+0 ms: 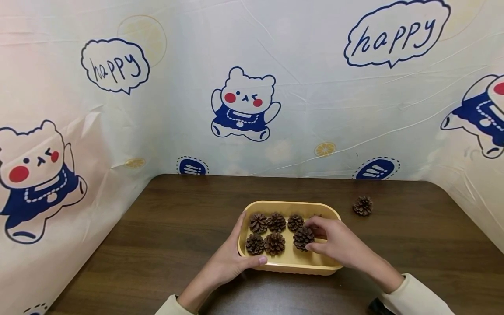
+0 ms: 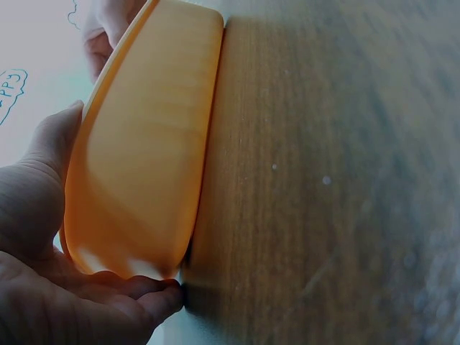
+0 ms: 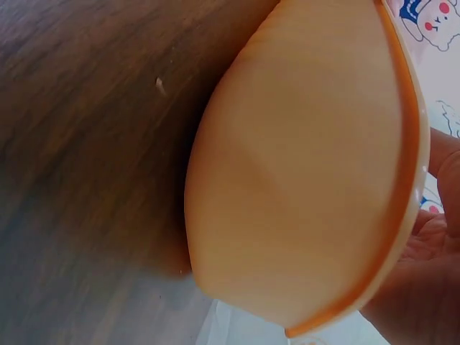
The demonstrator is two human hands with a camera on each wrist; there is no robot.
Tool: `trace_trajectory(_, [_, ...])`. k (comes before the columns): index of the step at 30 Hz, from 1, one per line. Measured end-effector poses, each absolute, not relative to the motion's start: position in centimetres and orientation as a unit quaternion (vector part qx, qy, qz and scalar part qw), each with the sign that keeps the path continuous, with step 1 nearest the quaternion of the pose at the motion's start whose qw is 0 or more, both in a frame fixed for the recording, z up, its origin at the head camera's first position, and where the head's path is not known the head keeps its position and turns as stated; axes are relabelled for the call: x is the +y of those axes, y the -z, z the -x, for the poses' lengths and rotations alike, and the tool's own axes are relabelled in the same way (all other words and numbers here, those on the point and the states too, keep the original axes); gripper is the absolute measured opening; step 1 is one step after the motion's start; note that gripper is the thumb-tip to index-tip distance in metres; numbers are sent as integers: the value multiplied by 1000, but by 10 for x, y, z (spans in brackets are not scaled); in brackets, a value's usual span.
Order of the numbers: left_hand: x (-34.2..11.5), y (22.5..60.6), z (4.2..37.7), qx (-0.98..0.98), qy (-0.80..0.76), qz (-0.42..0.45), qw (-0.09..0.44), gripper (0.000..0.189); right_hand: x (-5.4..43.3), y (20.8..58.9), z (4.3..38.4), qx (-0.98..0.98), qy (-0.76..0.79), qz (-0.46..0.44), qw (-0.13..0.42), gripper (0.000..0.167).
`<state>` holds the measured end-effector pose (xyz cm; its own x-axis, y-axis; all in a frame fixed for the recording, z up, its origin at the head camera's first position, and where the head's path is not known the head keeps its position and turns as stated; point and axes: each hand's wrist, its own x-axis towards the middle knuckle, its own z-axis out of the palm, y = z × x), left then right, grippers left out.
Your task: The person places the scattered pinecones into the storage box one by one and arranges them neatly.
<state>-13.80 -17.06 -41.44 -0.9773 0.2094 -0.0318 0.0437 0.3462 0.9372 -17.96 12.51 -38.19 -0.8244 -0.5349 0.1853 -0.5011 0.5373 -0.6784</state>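
Note:
A yellow plastic tray point(image 1: 289, 267) stands on the table with several brown pine cones inside, in a back row and a front row. My left hand point(image 1: 228, 261) grips the tray's left end, thumb over the front rim and fingers along the side wall; the left wrist view shows the fingertips point(image 2: 169, 300) low at the tray's end. Above the tray's right half, my right hand point(image 1: 338, 241) pinches a pine cone point(image 1: 303, 239) between thumb and fingers. The hand partly hides another pine cone at the back right. In the right wrist view the tray wall point(image 3: 302, 172) blocks the held cone.
One loose pine cone point(image 1: 362, 206) lies on the dark wooden table point(image 1: 177, 218), behind and right of the tray. A printed cloth point(image 1: 299, 87) with bears and lettering hangs around the back and sides. A black object point(image 1: 379, 307) shows by the right sleeve.

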Motion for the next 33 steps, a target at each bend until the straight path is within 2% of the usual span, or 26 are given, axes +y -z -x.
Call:
trace_trajectory(12, [-171,415,139,815,-569,-78,74,131,109,386,181,894,350,281,16,40])
trace_trajectory(33, [-170,414,138,817,-567,-74,76,131,100,391,183,914,323,244,41,42])
